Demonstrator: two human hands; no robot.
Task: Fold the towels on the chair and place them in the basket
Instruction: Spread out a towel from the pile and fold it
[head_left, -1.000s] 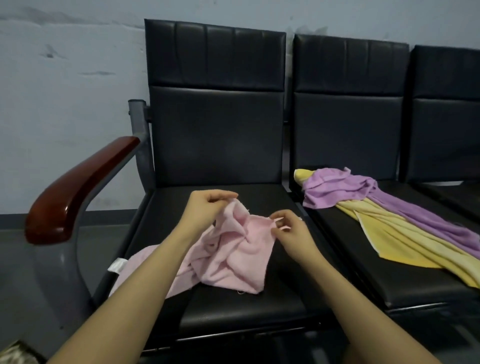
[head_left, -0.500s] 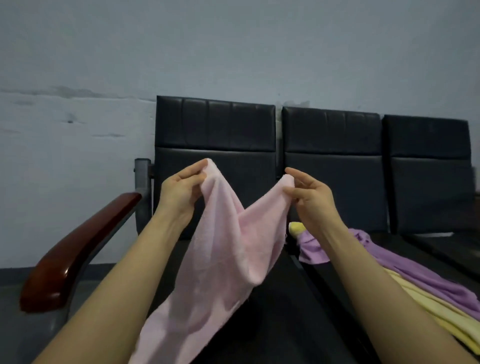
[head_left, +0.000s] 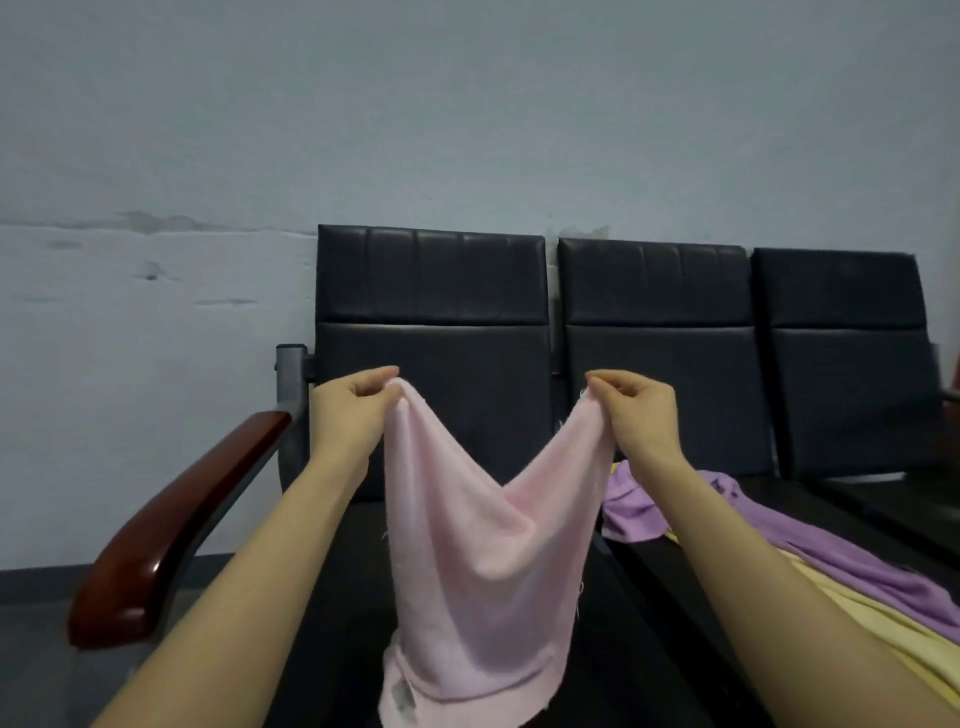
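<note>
A pink towel (head_left: 478, 561) hangs in the air in front of the leftmost black seat (head_left: 431, 322). My left hand (head_left: 353, 410) pinches its upper left corner and my right hand (head_left: 639, 410) pinches its upper right corner. The top edge sags in a V between them, and the lower end drapes toward the seat cushion. A purple towel (head_left: 779, 535) lies crumpled on the middle seat, over a yellow towel (head_left: 883, 629) that spreads toward the lower right. No basket is in view.
Three joined black seats stand against a pale wall (head_left: 156, 312). A reddish-brown armrest (head_left: 176, 519) on a grey metal post (head_left: 291, 384) bounds the left seat. The dark floor (head_left: 41, 623) shows at the lower left.
Both hands lifted the pink towel off the seat by two corners and then spread apart, opening it out. The view tilted up toward the wall.
</note>
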